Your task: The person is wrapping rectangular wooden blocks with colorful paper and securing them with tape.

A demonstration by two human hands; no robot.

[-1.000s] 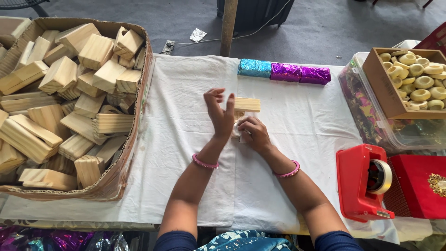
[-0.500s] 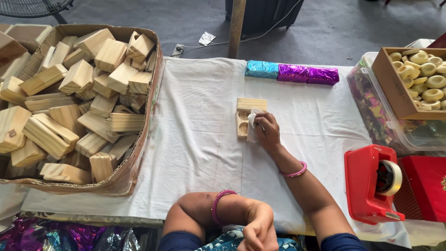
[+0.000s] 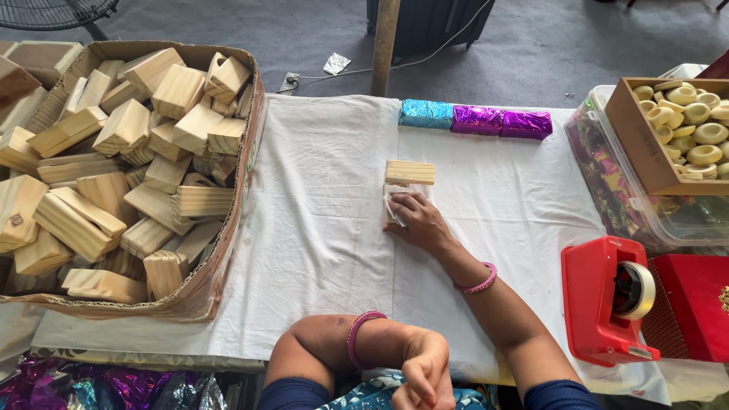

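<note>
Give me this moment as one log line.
right hand: resting on wooden blocks | left hand: pulled back near body, empty | surface: white cloth

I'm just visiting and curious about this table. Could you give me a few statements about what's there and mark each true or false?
1. The right hand rests on the wooden blocks on the white cloth. True.
2. The left hand holds a block. False: it is drawn back near the body, off the table.
3. The tape dispenser is blue. False: it is red.
4. Three foil-wrapped blocks lie in a row. True.
</note>
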